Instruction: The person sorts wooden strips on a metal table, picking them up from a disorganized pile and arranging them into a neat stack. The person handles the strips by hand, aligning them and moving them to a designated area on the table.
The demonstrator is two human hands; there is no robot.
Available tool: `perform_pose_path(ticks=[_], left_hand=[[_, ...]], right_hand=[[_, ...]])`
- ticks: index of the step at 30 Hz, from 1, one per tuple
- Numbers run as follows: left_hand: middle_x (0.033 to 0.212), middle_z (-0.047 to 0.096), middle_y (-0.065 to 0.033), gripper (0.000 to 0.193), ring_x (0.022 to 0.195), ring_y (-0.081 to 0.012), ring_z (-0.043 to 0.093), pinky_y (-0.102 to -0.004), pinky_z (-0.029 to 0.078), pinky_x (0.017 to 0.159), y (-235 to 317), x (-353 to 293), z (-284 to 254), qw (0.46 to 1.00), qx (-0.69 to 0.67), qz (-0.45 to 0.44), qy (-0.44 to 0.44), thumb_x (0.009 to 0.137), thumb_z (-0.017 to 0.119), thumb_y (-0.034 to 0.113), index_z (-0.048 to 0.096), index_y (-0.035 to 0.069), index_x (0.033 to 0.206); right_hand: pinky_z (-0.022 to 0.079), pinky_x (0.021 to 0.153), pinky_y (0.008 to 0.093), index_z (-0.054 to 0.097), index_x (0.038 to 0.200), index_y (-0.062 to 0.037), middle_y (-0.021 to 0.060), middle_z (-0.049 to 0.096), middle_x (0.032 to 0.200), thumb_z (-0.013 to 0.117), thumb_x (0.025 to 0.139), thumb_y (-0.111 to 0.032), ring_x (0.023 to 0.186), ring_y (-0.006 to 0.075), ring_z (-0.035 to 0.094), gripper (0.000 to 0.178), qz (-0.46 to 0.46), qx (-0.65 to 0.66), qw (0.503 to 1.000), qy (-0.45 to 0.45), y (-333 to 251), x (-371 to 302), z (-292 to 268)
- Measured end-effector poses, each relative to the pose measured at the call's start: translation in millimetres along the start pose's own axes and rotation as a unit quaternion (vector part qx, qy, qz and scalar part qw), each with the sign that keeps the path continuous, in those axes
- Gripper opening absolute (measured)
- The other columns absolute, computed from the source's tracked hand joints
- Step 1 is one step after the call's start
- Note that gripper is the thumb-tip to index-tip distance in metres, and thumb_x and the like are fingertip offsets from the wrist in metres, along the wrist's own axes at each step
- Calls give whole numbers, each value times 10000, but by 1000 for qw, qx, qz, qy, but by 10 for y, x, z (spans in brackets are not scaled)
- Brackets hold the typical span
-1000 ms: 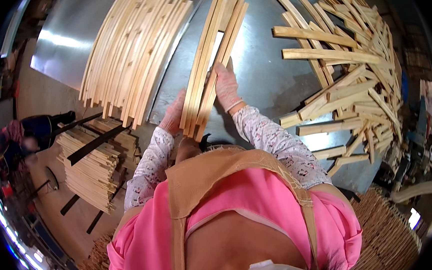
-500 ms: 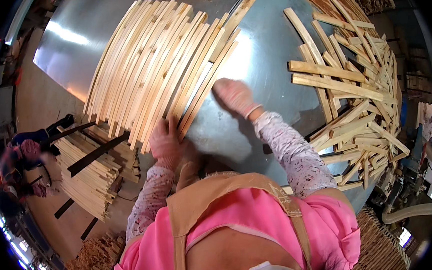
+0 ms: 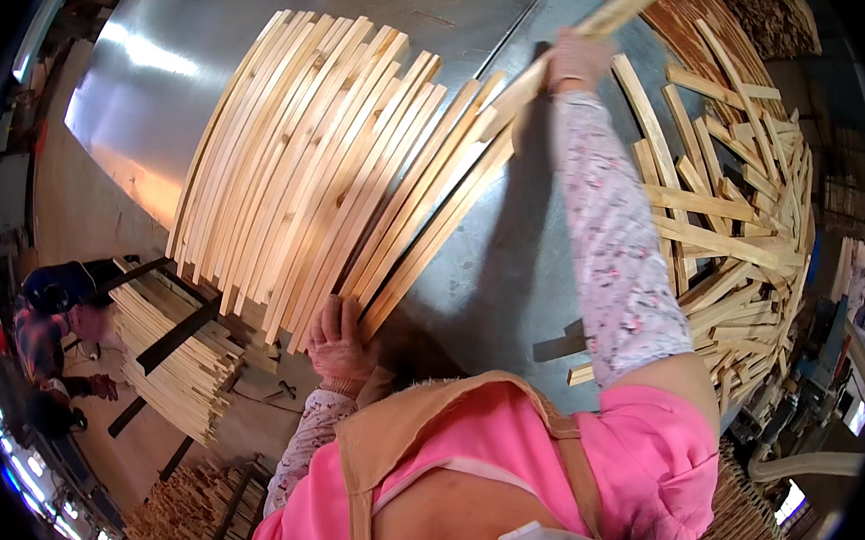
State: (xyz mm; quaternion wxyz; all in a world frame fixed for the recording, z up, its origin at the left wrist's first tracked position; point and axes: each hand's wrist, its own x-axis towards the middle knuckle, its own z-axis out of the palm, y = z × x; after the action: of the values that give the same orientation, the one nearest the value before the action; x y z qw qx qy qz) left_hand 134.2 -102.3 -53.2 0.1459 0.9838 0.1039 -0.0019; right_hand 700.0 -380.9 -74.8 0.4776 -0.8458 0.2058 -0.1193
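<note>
On the metal table (image 3: 477,262) a row of pale wooden strips (image 3: 284,160) lies side by side, slanting up to the right. My right hand (image 3: 578,59) is closed around a single wooden strip (image 3: 630,3), held beyond the row's right side; its lower end overlaps the far ends of the rightmost strips in view. My gloved left hand (image 3: 341,347) rests at the near ends of the right-hand strips, its fingers stretched against them. Part of its palm and thumb is hidden.
A loose heap of wooden strips (image 3: 741,238) covers the table's right side. Beyond the left edge, more strips are stacked (image 3: 172,338) on dark bars, beside another person (image 3: 55,321). Further wood piles stand at lower left (image 3: 194,517) and upper right (image 3: 750,2).
My right hand has moved from beside the row to far up and right, and now holds a strip. My left hand has shifted slightly down at the near ends.
</note>
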Motion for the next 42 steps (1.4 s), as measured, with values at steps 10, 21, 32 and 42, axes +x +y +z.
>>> perform_pose_path(ticks=[10,21,32,42], left_hand=[[1713,356,-253,1230,1502,-513,425,-633,386,1182,62,-115,139,991,9,-127,48,726,944,376,256,233,1736],[1426,613,-183,864,1417,-378,551,-555,472,1120,-310,1912,-1485,956,97,-138,-241,947,799,434,397,257,1691],[1430,621,-196,725,1374,-436,534,-551,408,1183,-883,1498,-453,996,6,64,55,961,718,540,597,85,1513],[1019,733,-158,325,908,-383,689,-465,551,802,-758,1279,-622,977,-208,-47,-21,993,737,261,719,63,1250]], right_hand=[[630,978,377,544,1510,-77,186,678,1349,719,916,-13,1179,295,710,622,-436,62,892,-102,-1329,-200,-1459],[519,1065,493,637,1456,-179,107,691,1278,772,851,-273,1271,341,634,627,-735,-90,607,-287,-1273,-2268,-557],[369,1156,491,823,1227,-197,104,826,1123,518,1013,-586,1143,312,727,538,-291,-330,835,-332,-663,-1409,474],[520,1082,477,496,1593,-81,231,696,1311,816,819,-442,1233,386,668,911,-287,-386,789,-383,-368,-1559,-1610]])
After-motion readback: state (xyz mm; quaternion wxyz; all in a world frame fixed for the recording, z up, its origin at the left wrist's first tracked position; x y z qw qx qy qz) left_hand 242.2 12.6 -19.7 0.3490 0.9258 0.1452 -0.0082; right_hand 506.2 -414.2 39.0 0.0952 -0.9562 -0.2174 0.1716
